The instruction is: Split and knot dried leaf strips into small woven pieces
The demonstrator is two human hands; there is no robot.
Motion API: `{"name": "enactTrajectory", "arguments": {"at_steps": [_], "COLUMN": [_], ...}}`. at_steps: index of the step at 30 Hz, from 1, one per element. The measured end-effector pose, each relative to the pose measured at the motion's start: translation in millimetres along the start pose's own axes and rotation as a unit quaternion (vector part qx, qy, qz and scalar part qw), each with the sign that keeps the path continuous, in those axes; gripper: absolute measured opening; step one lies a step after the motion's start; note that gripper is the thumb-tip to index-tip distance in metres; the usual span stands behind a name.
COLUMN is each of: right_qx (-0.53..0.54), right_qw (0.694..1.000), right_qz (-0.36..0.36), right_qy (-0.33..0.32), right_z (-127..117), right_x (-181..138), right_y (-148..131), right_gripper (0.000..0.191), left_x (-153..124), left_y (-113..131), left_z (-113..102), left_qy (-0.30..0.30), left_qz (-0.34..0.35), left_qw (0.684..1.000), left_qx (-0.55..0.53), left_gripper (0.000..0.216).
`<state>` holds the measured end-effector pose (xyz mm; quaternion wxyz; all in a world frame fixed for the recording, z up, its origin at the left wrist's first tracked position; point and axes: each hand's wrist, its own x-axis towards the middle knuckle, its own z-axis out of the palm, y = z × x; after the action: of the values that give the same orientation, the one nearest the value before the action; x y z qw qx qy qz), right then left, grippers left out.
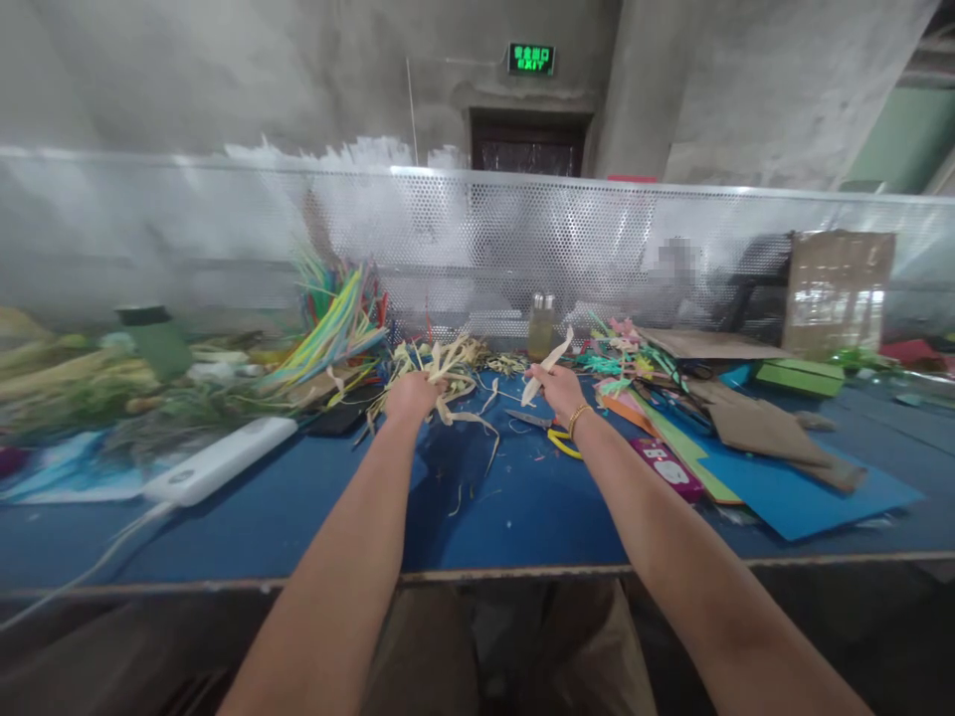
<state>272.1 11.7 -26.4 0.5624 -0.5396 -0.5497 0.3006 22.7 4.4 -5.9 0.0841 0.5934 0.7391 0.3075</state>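
Both my arms reach out over a blue table (514,507). My left hand (409,396) is closed around a bunch of pale dried straw strips (448,366) that trail down onto the table. My right hand (556,390), with a gold bracelet at the wrist, pinches a single pale strip (547,364) that points up and to the right. Scissors with yellow handles (548,430) lie on the table just below my right wrist.
A perforated metal screen (567,239) runs along the table's far edge. Left: colourful strips (335,323), a green bottle (158,341), a white flat device (216,459). Right: coloured paper sheets (791,492), a green box (798,376), a cardboard box (840,288). A small jar (542,326) stands behind my hands.
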Motion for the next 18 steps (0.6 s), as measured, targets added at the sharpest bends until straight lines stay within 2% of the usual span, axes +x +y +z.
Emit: {"name": "enactTrajectory", "arguments": {"at_steps": [2, 4, 5, 7, 8, 10, 12, 13, 15, 18], "right_qx": [-0.028, -0.045, -0.051, -0.062, -0.064, -0.052, -0.011, 0.019, 0.081, 0.149], "right_qw": [0.999, 0.998, 0.997, 0.996, 0.996, 0.995, 0.995, 0.995, 0.989, 0.977], "right_qz": [-0.024, -0.042, -0.045, -0.044, -0.041, -0.027, 0.003, 0.021, 0.049, 0.079], "right_qy": [-0.012, -0.023, -0.027, -0.040, -0.051, -0.079, -0.099, -0.101, -0.110, -0.131], "right_z": [3, 4, 4, 4, 4, 6, 10, 13, 18, 26], "right_x": [0, -1, -2, -3, -5, -7, -10, -12, -18, -27], "right_y": [3, 3, 3, 0, -1, -4, -8, -9, -13, -19], "right_gripper": [0.040, 0.038, 0.037, 0.035, 0.034, 0.030, 0.025, 0.022, 0.019, 0.023], "left_x": [1, 2, 2, 3, 3, 1, -2, -5, -11, -22], "left_y": [-5, -6, -5, -2, 1, 9, 17, 22, 29, 40], "left_z": [4, 9, 12, 13, 12, 9, 7, 7, 10, 20], "left_qy": [-0.028, -0.023, -0.015, 0.001, -0.002, -0.034, -0.080, -0.097, -0.100, -0.080], "left_qz": [0.000, -0.014, -0.022, -0.035, -0.036, -0.029, -0.017, -0.011, -0.006, 0.002], "left_qw": [0.999, 0.999, 1.000, 0.990, 0.971, 0.900, 0.827, 0.805, 0.793, 0.803], "left_qx": [0.043, 0.042, 0.009, -0.135, -0.235, -0.434, -0.557, -0.585, -0.601, -0.591], "left_gripper": [0.018, 0.014, 0.013, 0.014, 0.016, 0.024, 0.030, 0.032, 0.033, 0.032]}}
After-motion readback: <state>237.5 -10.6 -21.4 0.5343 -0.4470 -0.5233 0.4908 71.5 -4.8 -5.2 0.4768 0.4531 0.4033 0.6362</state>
